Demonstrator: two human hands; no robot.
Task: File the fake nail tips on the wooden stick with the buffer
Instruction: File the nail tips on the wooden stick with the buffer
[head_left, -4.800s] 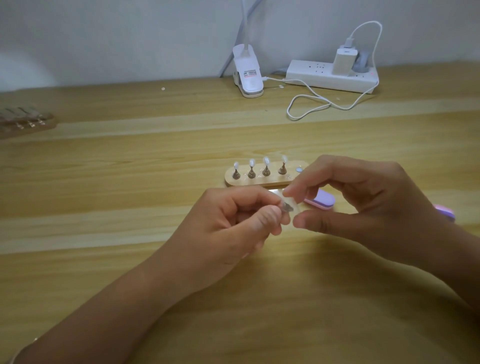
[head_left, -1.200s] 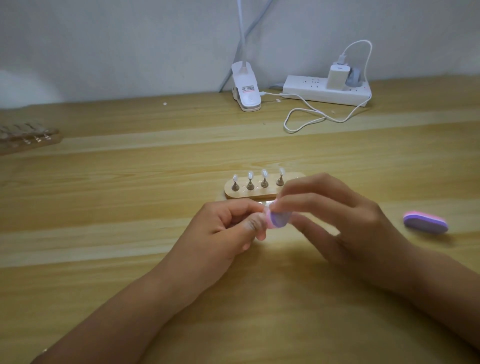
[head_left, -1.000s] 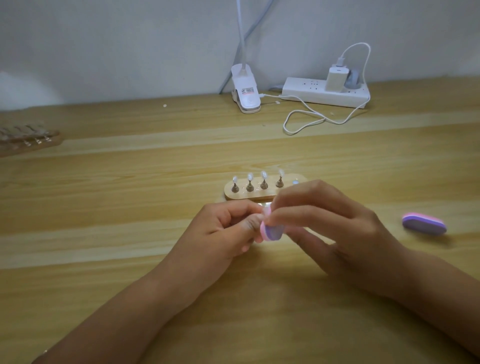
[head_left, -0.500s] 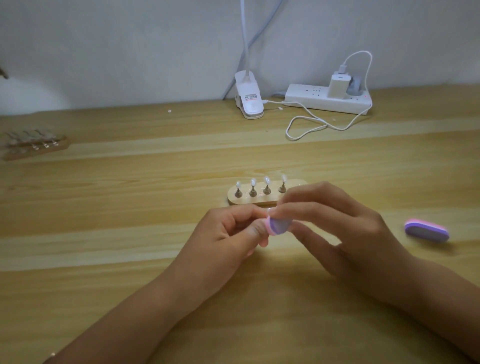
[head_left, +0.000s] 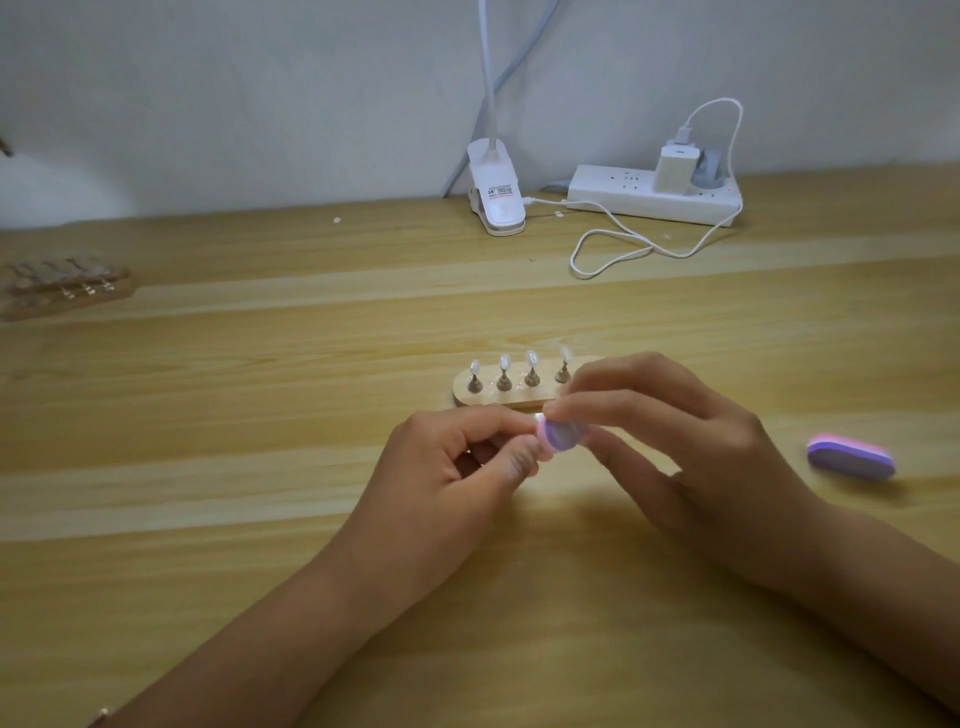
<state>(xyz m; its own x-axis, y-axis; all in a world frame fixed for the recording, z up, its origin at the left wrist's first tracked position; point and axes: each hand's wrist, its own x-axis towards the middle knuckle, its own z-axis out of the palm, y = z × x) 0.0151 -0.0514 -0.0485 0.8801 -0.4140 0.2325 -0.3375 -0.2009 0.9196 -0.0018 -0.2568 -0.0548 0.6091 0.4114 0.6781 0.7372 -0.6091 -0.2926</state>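
A wooden stand (head_left: 511, 397) lies mid-table with several clear nail tips (head_left: 531, 359) upright on small pegs. Just in front of it my right hand (head_left: 675, 441) pinches a small pink-and-purple buffer (head_left: 558, 435) between thumb and fingers. Its end meets the fingertips of my left hand (head_left: 457, 467), which are curled and pinched together around a small holder; the nail tip on it is hidden behind the buffer and my fingers.
A second pink-and-purple buffer (head_left: 852, 457) lies on the table at the right. Another wooden stand with tips (head_left: 65, 286) sits at the far left. A white clip lamp (head_left: 496, 200), a power strip (head_left: 649, 195) and its looped cable (head_left: 613, 249) are by the wall.
My right hand, first empty against the left with both buffers lying on the table, now holds one buffer at my left fingertips. In the last second the buffer shifts slightly.
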